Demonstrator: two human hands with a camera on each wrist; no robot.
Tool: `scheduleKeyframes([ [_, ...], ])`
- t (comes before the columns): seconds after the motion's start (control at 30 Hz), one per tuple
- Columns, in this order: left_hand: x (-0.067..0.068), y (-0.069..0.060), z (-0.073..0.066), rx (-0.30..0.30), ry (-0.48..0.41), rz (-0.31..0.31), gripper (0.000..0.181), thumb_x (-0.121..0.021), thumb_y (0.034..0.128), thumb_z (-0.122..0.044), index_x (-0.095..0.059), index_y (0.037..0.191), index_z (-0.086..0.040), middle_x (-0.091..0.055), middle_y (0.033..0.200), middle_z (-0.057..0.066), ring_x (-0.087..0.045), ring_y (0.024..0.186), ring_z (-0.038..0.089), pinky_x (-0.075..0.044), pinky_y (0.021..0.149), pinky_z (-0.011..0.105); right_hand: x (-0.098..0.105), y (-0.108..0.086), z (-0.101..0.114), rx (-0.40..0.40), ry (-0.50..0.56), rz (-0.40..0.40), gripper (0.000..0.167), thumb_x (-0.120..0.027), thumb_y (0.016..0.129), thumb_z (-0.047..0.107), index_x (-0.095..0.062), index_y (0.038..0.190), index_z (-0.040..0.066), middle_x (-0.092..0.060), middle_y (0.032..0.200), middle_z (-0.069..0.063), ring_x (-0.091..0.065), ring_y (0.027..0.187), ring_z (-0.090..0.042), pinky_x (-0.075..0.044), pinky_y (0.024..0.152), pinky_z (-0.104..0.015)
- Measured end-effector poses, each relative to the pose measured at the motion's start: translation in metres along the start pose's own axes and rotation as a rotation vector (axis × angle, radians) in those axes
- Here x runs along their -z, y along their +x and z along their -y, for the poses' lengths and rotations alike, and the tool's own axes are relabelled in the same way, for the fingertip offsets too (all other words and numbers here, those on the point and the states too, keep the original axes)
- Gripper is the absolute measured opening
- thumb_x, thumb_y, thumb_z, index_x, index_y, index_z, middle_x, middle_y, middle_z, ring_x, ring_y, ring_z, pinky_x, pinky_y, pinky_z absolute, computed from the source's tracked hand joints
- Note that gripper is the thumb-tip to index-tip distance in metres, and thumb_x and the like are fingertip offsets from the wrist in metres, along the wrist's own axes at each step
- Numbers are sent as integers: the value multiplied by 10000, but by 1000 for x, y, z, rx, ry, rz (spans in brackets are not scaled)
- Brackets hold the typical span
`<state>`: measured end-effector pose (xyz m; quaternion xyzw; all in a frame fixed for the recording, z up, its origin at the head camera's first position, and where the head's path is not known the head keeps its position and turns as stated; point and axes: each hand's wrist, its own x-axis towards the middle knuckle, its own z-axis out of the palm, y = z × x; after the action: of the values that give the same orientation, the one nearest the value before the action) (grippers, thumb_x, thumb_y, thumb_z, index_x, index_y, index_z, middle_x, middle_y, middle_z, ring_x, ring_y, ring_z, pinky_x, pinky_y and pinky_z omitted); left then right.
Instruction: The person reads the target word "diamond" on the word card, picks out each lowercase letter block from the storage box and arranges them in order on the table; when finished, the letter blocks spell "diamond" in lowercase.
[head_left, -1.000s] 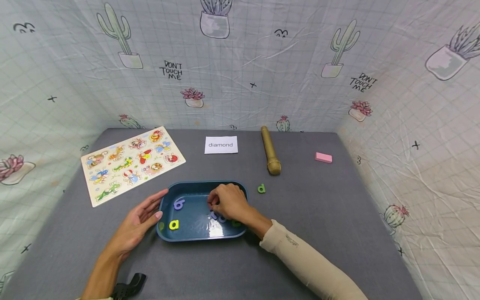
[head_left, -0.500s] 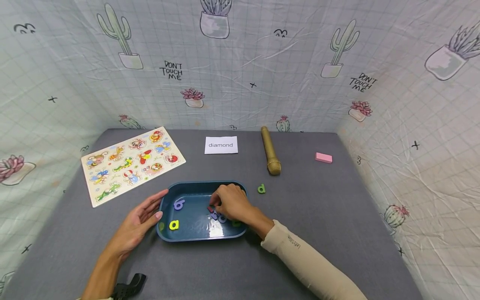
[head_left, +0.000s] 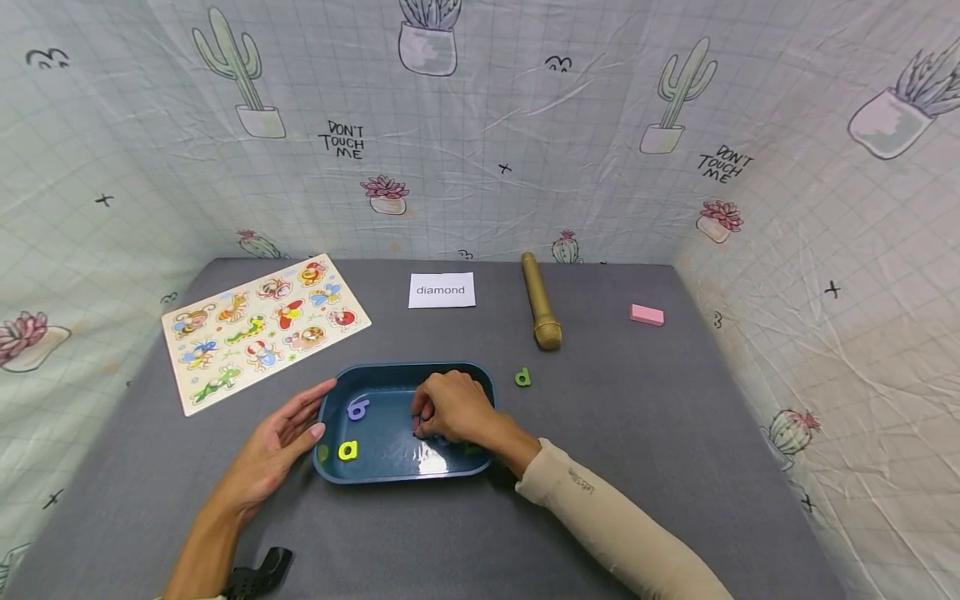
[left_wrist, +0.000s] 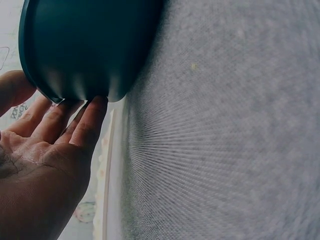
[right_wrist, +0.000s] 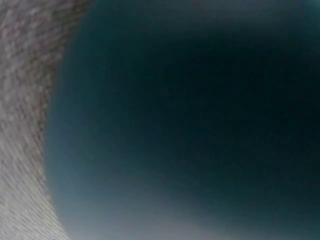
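A blue tray [head_left: 375,477] lies on the table, with a purple letter [head_left: 357,409] and a yellow letter "a" [head_left: 348,450] in its left half. My left hand [head_left: 273,446] touches the tray's left end, its thumb by the rim and fairly straight fingers against the outer wall. Inside the right half, my right hand [head_left: 456,407] has its fingertips bent down at a small reddish letter [head_left: 416,425], which they seem to pinch and mostly cover. Other letters beneath this hand are largely hidden. The right wrist view shows only blurred tray.
A green letter "d" [head_left: 522,377] lies right of the tray. Behind are a "diamond" card [head_left: 442,290], a gold microphone [head_left: 542,304] and a pink block [head_left: 647,315]. An insect puzzle board [head_left: 262,329] lies at the back left.
My right hand shifts slightly right, then back left and toward me inside the tray, covering the letters seen half a second ago. The reddish letter moves along with its fingertips. My left hand stays still.
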<state>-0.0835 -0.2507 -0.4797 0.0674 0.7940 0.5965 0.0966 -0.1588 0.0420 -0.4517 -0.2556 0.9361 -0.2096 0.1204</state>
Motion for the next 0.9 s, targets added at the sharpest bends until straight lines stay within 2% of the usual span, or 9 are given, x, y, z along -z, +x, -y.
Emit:
scheduleKeyframes([
  [0.1,0,0,0,-5,2,-3,588,-569,1118,-216,-357,1666,-194,-334,1743,104,-370,1582,215,-357,1075,14,-3,1,1,-1,-15,-16,197,-926,834,388,-765,831,275,-633,724,154,-568,661,-22,-458,584,-223],
  [0.2,0,0,1,-15,-2,-3,586,-567,1118,-205,-358,1665,-183,-334,1741,119,-396,1552,108,-359,1073,13,-4,0,1,-5,-23,-32,274,-902,847,447,-707,754,279,-609,670,141,-556,609,-39,-439,535,-228],
  [0.3,0,0,2,-38,-23,4,580,-556,1120,-173,-357,1665,-166,-329,1740,134,-413,1496,-15,-377,1083,30,-4,0,1,-3,-19,-39,264,-898,864,409,-703,742,279,-603,660,145,-548,600,-38,-427,519,-220],
  [0.4,0,0,3,-61,-38,12,576,-542,1123,-143,-351,1666,-148,-322,1740,151,-418,1461,-76,-393,1087,44,-3,0,1,4,-15,-45,269,-867,908,354,-701,713,270,-594,639,142,-543,585,-36,-408,500,-213],
  [0.57,1,1,4,-72,-42,16,574,-538,1124,-137,-351,1666,-146,-319,1740,154,-416,1453,-94,-394,1087,45,-3,1,2,-10,-29,-50,335,-805,965,346,-658,676,266,-575,607,118,-537,552,-63,-390,472,-235],
  [0.8,0,0,3,-57,-32,16,574,-542,1125,-164,-353,1667,-164,-319,1742,146,-408,1458,-85,-381,1088,37,-4,-1,1,-17,-26,-32,343,-824,938,420,-653,677,278,-590,610,123,-547,536,-54,-407,473,-236],
  [0.9,0,0,3,-55,-30,14,575,-544,1125,-167,-353,1667,-165,-321,1740,149,-412,1451,-91,-383,1084,36,-4,-1,2,-17,-20,-32,361,-805,959,407,-653,662,270,-586,585,117,-550,508,-54,-400,450,-232],
])
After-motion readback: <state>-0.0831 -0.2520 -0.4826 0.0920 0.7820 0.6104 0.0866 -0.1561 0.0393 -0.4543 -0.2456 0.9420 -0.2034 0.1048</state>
